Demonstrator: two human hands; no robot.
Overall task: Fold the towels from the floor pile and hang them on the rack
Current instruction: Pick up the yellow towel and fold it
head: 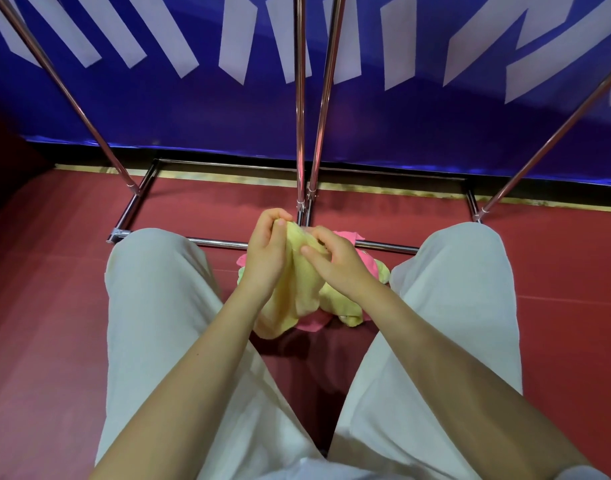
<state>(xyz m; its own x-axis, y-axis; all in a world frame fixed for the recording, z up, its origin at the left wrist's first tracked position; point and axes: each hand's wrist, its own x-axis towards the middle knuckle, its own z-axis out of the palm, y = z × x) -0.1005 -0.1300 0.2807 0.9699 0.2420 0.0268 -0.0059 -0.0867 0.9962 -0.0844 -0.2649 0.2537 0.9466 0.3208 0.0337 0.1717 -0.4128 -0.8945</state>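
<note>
A crumpled yellow towel (298,285) hangs between my hands above the floor pile. My left hand (266,252) pinches its upper left edge. My right hand (337,259) grips the cloth just to the right, fingers closed on it. Under them lies the pile (345,306) of pink, yellow and pale green towels on the red floor between my knees. The chrome rack (300,109) stands right behind the pile, its poles rising out of the top of the view; no towel shows on any visible bar.
My knees in white trousers (151,285) flank the pile on both sides. The rack's base bars (217,242) lie on the red floor (556,271) just ahead. A blue banner with white lettering (193,109) forms a wall behind the rack.
</note>
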